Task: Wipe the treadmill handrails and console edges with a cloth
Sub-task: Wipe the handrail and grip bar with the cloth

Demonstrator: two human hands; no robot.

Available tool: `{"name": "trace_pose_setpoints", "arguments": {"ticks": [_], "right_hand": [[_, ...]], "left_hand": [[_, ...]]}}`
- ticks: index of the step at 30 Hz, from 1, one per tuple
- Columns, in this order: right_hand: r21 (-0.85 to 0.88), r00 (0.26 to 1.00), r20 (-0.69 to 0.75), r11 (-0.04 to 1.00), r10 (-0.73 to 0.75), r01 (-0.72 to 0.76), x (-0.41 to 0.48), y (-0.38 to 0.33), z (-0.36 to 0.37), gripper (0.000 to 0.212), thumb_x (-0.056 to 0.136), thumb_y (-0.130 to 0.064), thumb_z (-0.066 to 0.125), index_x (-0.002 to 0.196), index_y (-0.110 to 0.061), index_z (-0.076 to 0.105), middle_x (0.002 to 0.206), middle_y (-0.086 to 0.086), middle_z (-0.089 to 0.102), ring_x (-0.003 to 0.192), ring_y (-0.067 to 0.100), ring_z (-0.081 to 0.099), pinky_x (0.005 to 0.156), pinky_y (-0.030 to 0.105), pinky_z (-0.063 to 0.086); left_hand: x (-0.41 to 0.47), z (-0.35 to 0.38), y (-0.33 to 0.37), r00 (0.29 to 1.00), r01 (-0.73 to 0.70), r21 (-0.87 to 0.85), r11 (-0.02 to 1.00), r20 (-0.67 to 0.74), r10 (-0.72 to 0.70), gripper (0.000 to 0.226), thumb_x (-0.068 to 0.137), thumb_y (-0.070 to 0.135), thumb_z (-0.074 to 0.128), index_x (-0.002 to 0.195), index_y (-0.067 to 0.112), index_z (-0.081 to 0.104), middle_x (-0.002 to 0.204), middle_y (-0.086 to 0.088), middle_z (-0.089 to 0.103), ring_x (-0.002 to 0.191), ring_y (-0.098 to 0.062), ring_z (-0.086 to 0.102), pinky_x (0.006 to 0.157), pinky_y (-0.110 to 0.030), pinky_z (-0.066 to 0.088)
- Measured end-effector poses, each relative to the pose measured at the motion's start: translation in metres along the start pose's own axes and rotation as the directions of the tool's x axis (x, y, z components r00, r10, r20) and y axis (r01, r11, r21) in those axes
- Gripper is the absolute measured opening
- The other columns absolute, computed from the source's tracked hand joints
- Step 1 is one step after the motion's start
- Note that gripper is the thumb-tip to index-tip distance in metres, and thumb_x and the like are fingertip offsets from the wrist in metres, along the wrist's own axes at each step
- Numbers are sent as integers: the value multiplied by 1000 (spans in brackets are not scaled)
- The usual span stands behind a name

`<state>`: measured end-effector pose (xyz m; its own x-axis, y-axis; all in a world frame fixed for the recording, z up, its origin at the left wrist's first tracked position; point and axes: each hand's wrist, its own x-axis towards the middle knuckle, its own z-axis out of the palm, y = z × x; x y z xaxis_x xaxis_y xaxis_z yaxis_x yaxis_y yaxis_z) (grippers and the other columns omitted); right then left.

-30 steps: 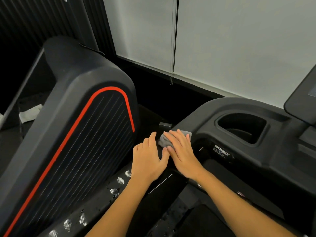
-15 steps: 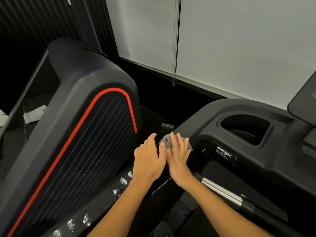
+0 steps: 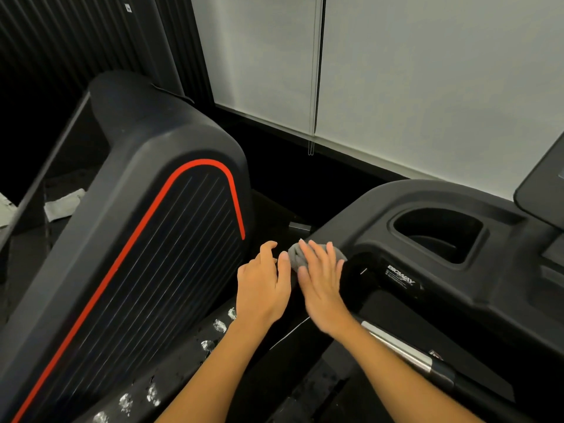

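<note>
**Spotter:** Where's the cloth from your seat?

**Operator:** I have the cloth [image 3: 295, 259] bunched into a small grey wad on the left corner of the console [image 3: 381, 215], where the black moulding curves down toward the handrail [image 3: 398, 346]. My right hand [image 3: 323, 282] lies flat on top of it. Its fingers [image 3: 319, 254] are straight and slightly spread, pressing rather than gripping. Only the left part of the wad shows past them.

**Spotter:** And the left?

**Operator:** My left hand [image 3: 262, 288] rests just beside the wad, fingers [image 3: 268, 248] loosely curled and holding nothing. The thumb tip is close against the cloth's edge, but I can't tell whether it touches.

**Spotter:** How do you expect it to handle?

**Operator:** Soft and light, with no stiffness at all, I'd judge. It will fold and ride up under a flat palm. On that smooth plastic it may slip out sideways if I push hard. A flat press should do for the corner. For the round handrail I'd rather wrap my fingers round the bar with the cloth between. I'd take the wad by its middle so no loose tail drags.

**Spotter:** Anything close by?

**Operator:** The cup holder [image 3: 436, 236] sits well to the right of the wad. The neighbouring machine's red-striped cover [image 3: 152, 254] stands to the left of my left hand, with a gap between.
</note>
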<state>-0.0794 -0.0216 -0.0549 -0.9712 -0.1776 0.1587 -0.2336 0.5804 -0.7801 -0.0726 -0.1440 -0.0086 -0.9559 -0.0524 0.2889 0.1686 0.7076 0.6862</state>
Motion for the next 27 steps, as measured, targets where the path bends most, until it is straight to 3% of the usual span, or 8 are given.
{"name": "trace_pose_setpoints", "arguments": {"ticks": [5, 10, 12, 16, 19, 21, 24, 27], "right_hand": [[-93, 982, -161, 989, 97, -113, 49, 34, -42, 49, 98, -41, 16, 145, -31, 27, 155, -2, 16, 144, 14, -7, 113, 41, -16], [-288, 983, -77, 940, 168, -183, 96, 47, -78, 42, 102, -32, 23, 142, -28, 35, 151, -1, 29, 145, 20, 6, 113, 48, -10], [-384, 994, -11, 918, 107, -103, 99, 39, -71, 42, 101, -32, 23, 139, -28, 41, 147, -3, 36, 144, 20, 13, 113, 46, -5], [-486, 977, 108, 848, -183, 213, 69, 6, -40, 38, 101, -32, 26, 131, -27, 50, 131, -9, 53, 131, 14, 37, 112, 38, 12], [-382, 934, 153, 853, -323, 357, 48, -10, -24, 40, 99, -36, 28, 127, -24, 54, 121, -10, 59, 118, 7, 47, 110, 30, 14], [-240, 939, 160, 910, -305, 337, 45, -12, -26, 34, 100, -32, 35, 127, -24, 54, 119, -9, 60, 112, 3, 47, 110, 27, 18], [48, 985, 120, 991, -127, 122, 45, -19, -41, 32, 99, -25, 41, 130, -25, 50, 124, -4, 57, 110, 4, 50, 98, 23, 40], [482, 990, 80, 864, 119, -143, 39, -33, -55, 30, 99, -29, 41, 127, -29, 50, 128, -1, 55, 114, 11, 54, 92, 23, 46]], "left_hand": [[-1, -1, 2, 999, 39, 14, 999, 22, -39, 38, 98, 32, 31, 127, 11, 45, 54, 12, 44, 63, -5, 49, 91, -45, 42], [-1, -4, 6, 998, 66, -18, 998, 18, -65, 35, 98, 27, 32, 127, 10, 44, 52, 10, 43, 57, -5, 49, 89, -45, 44], [-2, -4, 6, 998, 66, -42, 997, 6, -66, 36, 98, 27, 31, 128, 10, 43, 51, 10, 43, 56, -6, 48, 87, -47, 45], [-1, -3, 5, 999, 26, -48, 999, -20, -27, 45, 96, 35, 25, 128, 9, 43, 51, 11, 43, 53, -5, 48, 83, -47, 46], [-1, -2, 2, 1000, -13, -15, 1000, -25, 13, 57, 91, 45, 17, 128, 9, 43, 58, 16, 47, 61, -3, 52, 84, -45, 46], [0, -1, 0, 999, -22, 14, 1000, -29, 22, 62, 89, 48, 12, 128, 10, 42, 61, 18, 48, 65, -3, 53, 87, -44, 45], [0, -1, 5, 999, -14, 88, 996, -27, 17, 67, 87, 53, 9, 131, 12, 41, 61, 14, 50, 71, -5, 54, 98, -40, 37], [0, 1, 19, 996, 3, 64, 998, -84, 2, 65, 87, 55, 15, 134, 16, 39, 105, 8, 60, 101, -9, 54, 102, -29, 29]]}}
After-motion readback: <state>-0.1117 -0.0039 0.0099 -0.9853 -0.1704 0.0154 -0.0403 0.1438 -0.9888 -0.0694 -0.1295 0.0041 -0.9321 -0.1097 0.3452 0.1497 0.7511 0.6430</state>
